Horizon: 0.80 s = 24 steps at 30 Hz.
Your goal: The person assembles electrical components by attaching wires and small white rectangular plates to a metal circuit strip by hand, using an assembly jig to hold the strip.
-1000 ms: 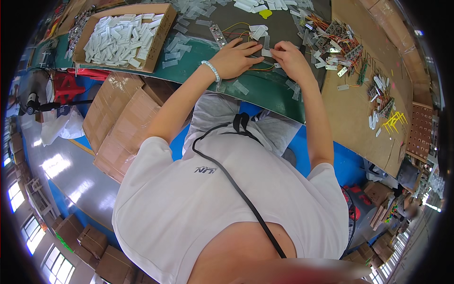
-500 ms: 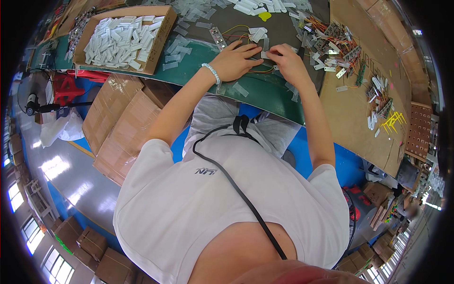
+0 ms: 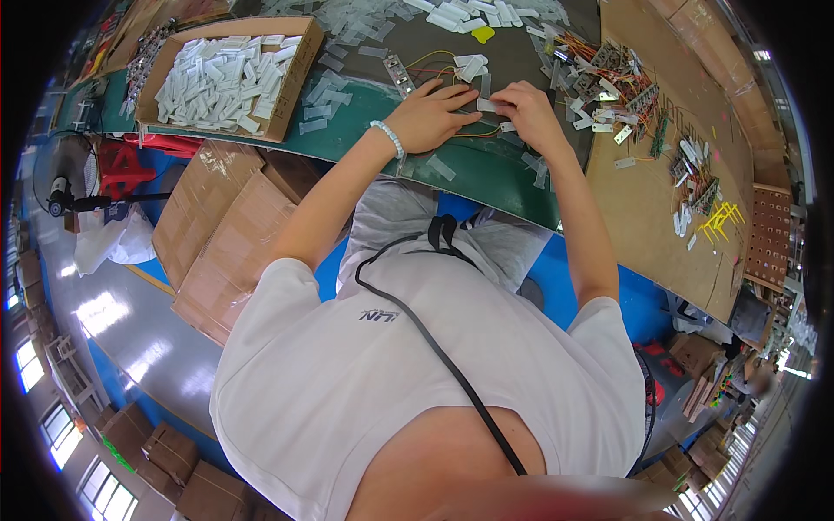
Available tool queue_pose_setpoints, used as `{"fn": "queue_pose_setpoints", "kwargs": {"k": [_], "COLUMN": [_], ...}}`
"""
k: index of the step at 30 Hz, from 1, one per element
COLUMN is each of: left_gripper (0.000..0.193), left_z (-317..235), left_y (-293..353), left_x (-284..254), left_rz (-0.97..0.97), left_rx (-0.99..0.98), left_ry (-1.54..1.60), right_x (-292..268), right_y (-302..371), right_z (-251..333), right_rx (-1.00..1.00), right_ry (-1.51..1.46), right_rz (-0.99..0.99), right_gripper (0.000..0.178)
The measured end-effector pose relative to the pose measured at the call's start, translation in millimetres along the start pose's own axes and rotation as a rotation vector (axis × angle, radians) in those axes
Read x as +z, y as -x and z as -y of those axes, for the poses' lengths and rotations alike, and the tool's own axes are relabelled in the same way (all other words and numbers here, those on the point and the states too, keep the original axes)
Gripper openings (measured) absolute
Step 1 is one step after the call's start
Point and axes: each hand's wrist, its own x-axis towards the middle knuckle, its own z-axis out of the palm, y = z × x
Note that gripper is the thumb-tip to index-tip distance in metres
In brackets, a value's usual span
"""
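My left hand (image 3: 427,118), a beaded bracelet at its wrist, lies palm down on the green table mat (image 3: 373,130) with its fingers stretched and apart. Opposite it, my right hand (image 3: 532,117) pinches the edge of a small white rectangular piece (image 3: 487,105) near the left fingertips. Just beyond the fingers lie white plastic pieces (image 3: 471,67) with thin yellow and red wires looping round them. A narrow metal-coloured board (image 3: 399,75) rests beyond my left hand, joined to the wires. What lies under the left fingers is hidden.
At the left, a cardboard tray (image 3: 291,82) holds many white plastic pieces. Clear strips (image 3: 326,95) are scattered beside it. A heap of wired boards (image 3: 621,91) covers the right side, with yellow plastic parts (image 3: 719,220) nearer the cardboard's edge. A yellow piece (image 3: 484,34) lies far back.
The right fingers have shifted slightly at the small white piece, which now shows more. The left hand stays spread in nearly the same spot.
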Motion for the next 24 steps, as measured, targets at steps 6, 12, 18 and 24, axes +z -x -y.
{"fn": "queue_pose_setpoints", "kwargs": {"k": [6, 12, 18, 24], "left_gripper": [0.037, 0.037, 0.043, 0.038], "left_z": [0, -1, 1, 0], "left_y": [1, -3, 1, 0], "left_x": [-1, -2, -3, 1], "left_rz": [-0.006, -0.001, 0.040, -0.009], "left_rx": [-0.001, -0.003, -0.018, 0.002], "left_ry": [0.009, 0.018, 0.042, 0.022], "right_x": [0, -4, -27, -27], "right_y": [5, 9, 28, 44], "right_z": [2, -6, -3, -29], "right_rx": [0.069, 0.108, 0.406, 0.747], "right_ry": [-0.093, -0.181, -0.003, 0.080], "right_rz": [-0.054, -0.024, -0.223, -0.108], "right_gripper": [0.023, 0.023, 0.028, 0.056]}}
